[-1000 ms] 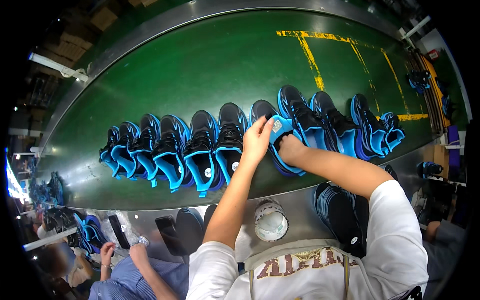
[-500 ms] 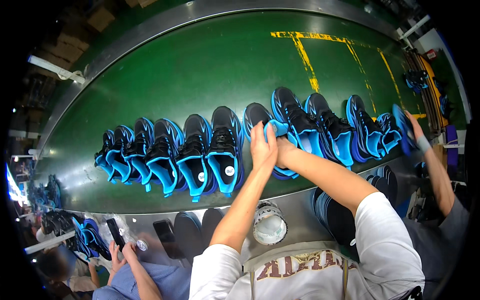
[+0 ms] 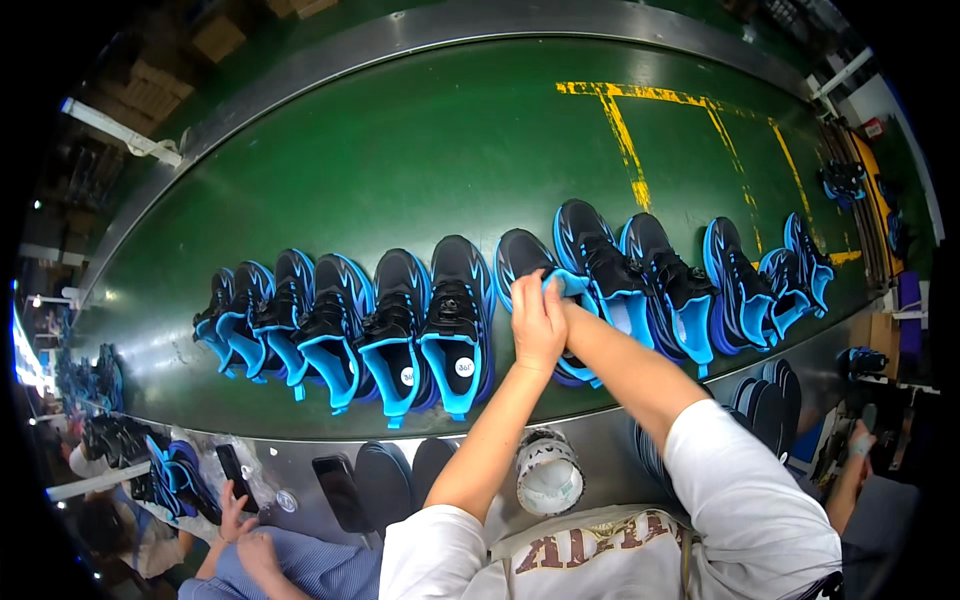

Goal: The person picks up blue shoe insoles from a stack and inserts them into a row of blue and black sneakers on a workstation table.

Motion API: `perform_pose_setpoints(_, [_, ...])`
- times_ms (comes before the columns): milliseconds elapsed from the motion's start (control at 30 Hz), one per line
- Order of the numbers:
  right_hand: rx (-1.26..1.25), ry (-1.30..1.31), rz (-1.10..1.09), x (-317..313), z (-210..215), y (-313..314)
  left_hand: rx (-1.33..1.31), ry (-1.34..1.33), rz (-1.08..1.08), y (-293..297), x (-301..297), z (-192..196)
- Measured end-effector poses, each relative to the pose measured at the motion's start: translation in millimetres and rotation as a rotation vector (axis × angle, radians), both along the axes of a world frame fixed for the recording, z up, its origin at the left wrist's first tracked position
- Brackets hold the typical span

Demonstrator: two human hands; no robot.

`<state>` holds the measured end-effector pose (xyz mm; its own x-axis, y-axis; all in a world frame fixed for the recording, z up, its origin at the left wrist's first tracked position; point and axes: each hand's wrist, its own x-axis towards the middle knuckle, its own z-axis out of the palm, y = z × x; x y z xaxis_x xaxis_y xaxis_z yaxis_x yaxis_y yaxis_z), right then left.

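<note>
A black and blue sneaker (image 3: 522, 252) stands in the middle of a row, toe pointing away from me. My left hand (image 3: 540, 325) is closed on its bright blue collar, fingertips near the tongue. My right hand (image 3: 577, 325) reaches into the shoe's opening from the right, its fingers hidden inside the shoe and behind my left hand. Just left stands a matching sneaker (image 3: 458, 320) with a round white sticker on its insole. Close on the right is another sneaker (image 3: 600, 262).
The shoes line a green belt (image 3: 400, 160) with yellow marks. Along the metal ledge (image 3: 600, 425) lie a tape roll (image 3: 550, 475), dark insoles (image 3: 383, 478) and a phone (image 3: 342, 492). Co-workers' hands show at left (image 3: 235, 520) and right (image 3: 860, 440).
My hands stay at the same sneaker, the right still inside it. The co-worker at right has let go of a shoe at the row's end and drawn the hand back. The view has shifted slightly.
</note>
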<state>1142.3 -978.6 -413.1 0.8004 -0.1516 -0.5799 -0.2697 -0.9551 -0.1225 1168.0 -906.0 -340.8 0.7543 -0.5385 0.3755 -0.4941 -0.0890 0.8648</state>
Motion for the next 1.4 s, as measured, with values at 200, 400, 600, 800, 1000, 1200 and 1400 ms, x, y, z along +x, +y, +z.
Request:
perform_pose_setpoints(200, [0.09,0.244,0.183,-24,143,16,-0.032,0.425,0.137,4,15,-22])
perform_pose_setpoints(400, [0.28,0.448,0.063,-39,155,16,0.084,0.06,-0.07,-3,17,0])
perform_pose_setpoints(600, [0.123,-0.786,-0.148,-120,130,47,0.263,0.092,-0.3,18,20,27])
perform_pose_setpoints(800, [0.099,-0.86,-0.152,-162,118,67,0.24,0.004,-0.396,41,-6,26])
perform_pose_setpoints(1000, [0.18,-0.397,-0.235,-111,132,51,0.359,0.041,-0.314,25,21,24])
perform_pose_setpoints(1200, [0.298,0.255,-0.188,-63,146,29,0.717,-0.473,-0.203,21,20,43])
perform_pose_setpoints(1400, [0.317,-0.541,-0.307,-139,147,36,0.719,-0.932,0.064,31,1,29])
